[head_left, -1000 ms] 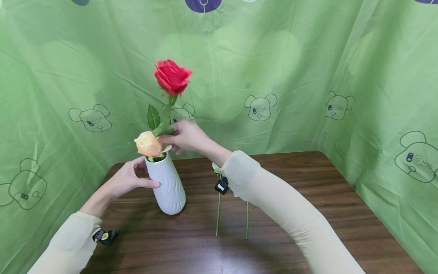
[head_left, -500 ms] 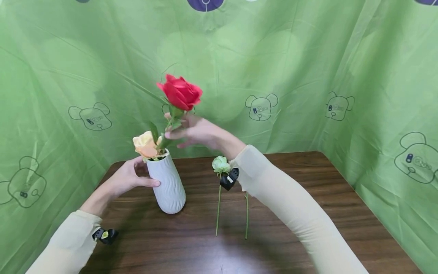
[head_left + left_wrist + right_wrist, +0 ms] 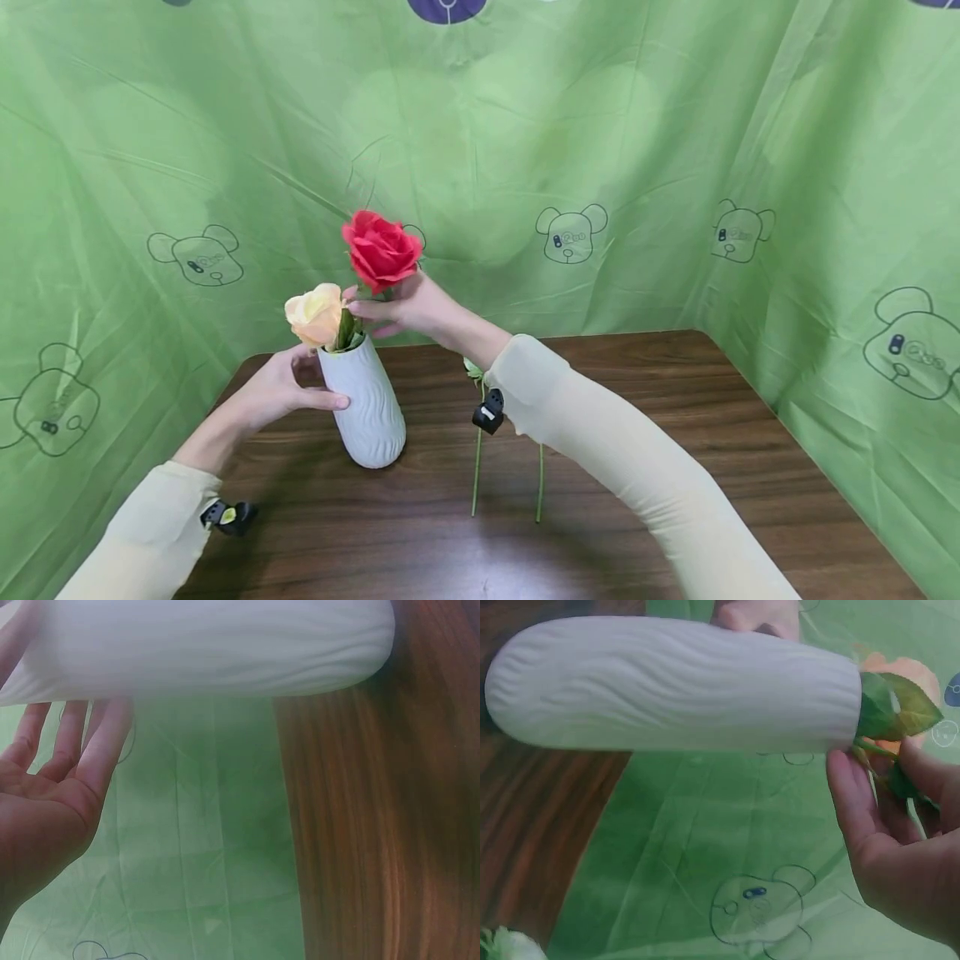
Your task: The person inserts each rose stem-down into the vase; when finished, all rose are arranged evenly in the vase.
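Observation:
A white ribbed vase (image 3: 367,408) stands on the table, tilted in the head view. My left hand (image 3: 273,390) grips it near the top, thumb across the front and fingers behind. A peach rose (image 3: 315,317) leans out of the vase's mouth to the left. My right hand (image 3: 420,310) holds a red rose (image 3: 381,250) by its stem just below the bloom, which hides part of the fingers. In the right wrist view, green leaves (image 3: 900,705) show at the vase mouth, and the right fingertips (image 3: 840,769) are close to the rim.
Two green stems, a left stem (image 3: 477,475) and a right stem (image 3: 540,487), lie on the brown wooden table (image 3: 360,542). The right sleeve (image 3: 585,417) covers most of their flower heads. A green curtain (image 3: 480,150) hangs behind and at both sides.
The red rose has come down toward the vase mouth, swinging right and then back left, with my right hand on its stem. The peach rose has shifted slightly left. My left hand stays on the vase.

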Tool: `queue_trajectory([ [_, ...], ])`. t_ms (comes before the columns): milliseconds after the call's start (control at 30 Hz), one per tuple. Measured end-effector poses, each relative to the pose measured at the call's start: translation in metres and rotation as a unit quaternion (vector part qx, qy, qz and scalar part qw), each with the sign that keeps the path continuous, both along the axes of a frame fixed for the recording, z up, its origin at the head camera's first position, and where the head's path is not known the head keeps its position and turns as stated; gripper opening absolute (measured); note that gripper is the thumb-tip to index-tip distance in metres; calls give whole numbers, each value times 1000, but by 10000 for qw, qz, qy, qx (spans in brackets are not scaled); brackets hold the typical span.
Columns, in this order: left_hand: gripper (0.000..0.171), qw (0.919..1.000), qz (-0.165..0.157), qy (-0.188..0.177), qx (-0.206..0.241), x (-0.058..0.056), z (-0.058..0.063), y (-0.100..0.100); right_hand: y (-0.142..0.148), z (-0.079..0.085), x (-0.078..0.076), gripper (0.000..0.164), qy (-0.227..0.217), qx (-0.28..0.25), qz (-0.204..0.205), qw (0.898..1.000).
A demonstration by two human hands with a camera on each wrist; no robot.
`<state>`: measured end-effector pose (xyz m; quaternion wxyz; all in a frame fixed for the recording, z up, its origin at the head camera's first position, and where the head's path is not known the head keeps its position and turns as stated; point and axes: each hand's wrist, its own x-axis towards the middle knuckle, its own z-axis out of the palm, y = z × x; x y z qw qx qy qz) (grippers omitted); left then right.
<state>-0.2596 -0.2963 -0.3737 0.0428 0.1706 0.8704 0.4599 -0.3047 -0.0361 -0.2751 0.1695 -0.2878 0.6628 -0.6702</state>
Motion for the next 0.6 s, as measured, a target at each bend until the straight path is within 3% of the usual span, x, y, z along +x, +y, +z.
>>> queue_trajectory([
  [167, 75, 10000, 84, -51, -15, 0, -1, 0, -2, -10, 1, 37, -133, 85, -116, 9998],
  [300, 76, 9998, 144, -46, -133, 1, -1, -1, 6, -12, 2, 46, -460, 326, 46, 9984],
  [467, 74, 9997, 146, -16, -199, 2, -1, -4, 23, -13, -2, 56, -792, 534, 181, 9953],
  [600, 72, 9996, 158, 19, -221, 3, 0, -6, 43, -11, -5, 52, -824, 573, 255, 9946],
])
